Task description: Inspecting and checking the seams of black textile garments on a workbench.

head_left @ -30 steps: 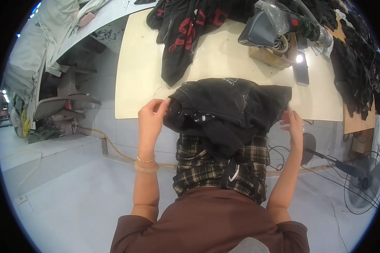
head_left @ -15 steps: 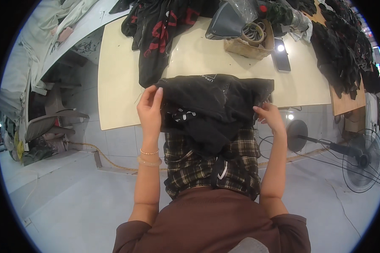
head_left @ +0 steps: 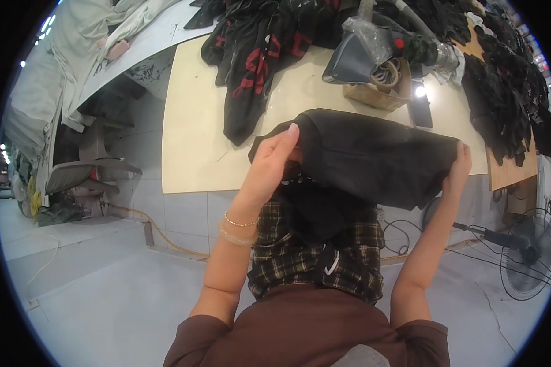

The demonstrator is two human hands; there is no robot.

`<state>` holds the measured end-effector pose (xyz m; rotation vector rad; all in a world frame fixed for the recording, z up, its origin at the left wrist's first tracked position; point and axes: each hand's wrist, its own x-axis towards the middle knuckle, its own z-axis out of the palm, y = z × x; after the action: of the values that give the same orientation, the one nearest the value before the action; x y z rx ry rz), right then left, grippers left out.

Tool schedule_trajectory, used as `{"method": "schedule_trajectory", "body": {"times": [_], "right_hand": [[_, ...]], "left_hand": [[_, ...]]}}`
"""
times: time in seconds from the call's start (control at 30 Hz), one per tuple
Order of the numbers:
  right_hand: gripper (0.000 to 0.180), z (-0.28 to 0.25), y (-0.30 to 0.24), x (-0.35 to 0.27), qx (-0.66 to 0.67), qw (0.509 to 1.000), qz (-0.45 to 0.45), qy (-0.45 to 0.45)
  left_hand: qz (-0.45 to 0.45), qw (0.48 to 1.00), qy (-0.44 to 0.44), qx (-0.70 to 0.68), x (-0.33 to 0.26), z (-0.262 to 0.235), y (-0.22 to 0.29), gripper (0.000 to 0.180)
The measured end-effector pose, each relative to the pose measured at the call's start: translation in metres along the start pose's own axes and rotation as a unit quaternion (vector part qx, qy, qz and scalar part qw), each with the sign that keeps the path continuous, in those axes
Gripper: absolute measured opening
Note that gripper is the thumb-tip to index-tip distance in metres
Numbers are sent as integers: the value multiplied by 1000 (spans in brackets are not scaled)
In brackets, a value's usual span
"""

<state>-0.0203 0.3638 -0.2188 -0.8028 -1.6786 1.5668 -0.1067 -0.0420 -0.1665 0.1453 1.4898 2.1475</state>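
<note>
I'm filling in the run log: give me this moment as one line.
left hand: holding black garment | right hand: holding its right edge | garment: spread between hands | beyond: phone on pale table

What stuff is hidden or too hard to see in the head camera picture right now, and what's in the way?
All in the head view:
- Left hand: most of its fingers are hidden by the black garment.
- Box: anything beneath the coil is covered by it.
- Red-printed clothes: cut off by the top edge.
- Clothes pile on the right: too dark and jumbled to count.
</note>
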Motion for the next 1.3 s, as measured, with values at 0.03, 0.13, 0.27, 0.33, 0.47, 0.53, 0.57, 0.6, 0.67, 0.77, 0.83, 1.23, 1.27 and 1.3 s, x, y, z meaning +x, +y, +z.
{"method": "schedule_trajectory", "body": {"times": [0.03,0.13,0.27,0.33,0.47,0.53,0.57,0.6,0.67,0.77,0.83,1.23,1.27,1.3], "right_hand": [[22,-2,6,4,-93,995,-21,-2],[19,-2,16,5,-171,985,-29,-18],[16,35,-5,-36,-312,936,-161,27],[14,59,-28,-64,-213,968,-131,-33],[31,117,-84,-157,-140,960,-152,-187],[36,140,-93,-179,-193,913,-287,-214],[30,149,-92,-185,-186,923,-271,-199],[25,156,-87,-186,-179,932,-254,-184],[19,160,-78,-173,-170,933,-284,-142],[7,156,-84,-161,7,980,-74,-185],[12,149,-79,-147,180,935,139,-271],[13,137,-97,-121,300,787,278,-461],[14,139,-99,-120,303,779,270,-479],[14,139,-103,-121,303,778,270,-480]], "left_hand": [[-2,1000,-3,17,4,1,-5,47],[-19,999,-35,2,6,4,-8,50],[-18,998,-58,-12,8,14,-5,53],[-24,999,-23,10,8,21,-1,57],[-17,999,-9,49,7,16,-7,60],[-59,993,-25,-95,1,32,2,62],[-36,987,-127,-89,2,29,0,62],[-41,985,-148,-81,-3,33,0,60],[-52,992,-98,-67,-11,35,0,49],[47,984,-17,173,-7,31,15,36],[102,950,64,289,-2,19,23,33],[32,994,-79,66,15,17,35,18],[21,996,-88,2,15,18,37,16],[22,996,-86,2,16,17,37,16]]}}
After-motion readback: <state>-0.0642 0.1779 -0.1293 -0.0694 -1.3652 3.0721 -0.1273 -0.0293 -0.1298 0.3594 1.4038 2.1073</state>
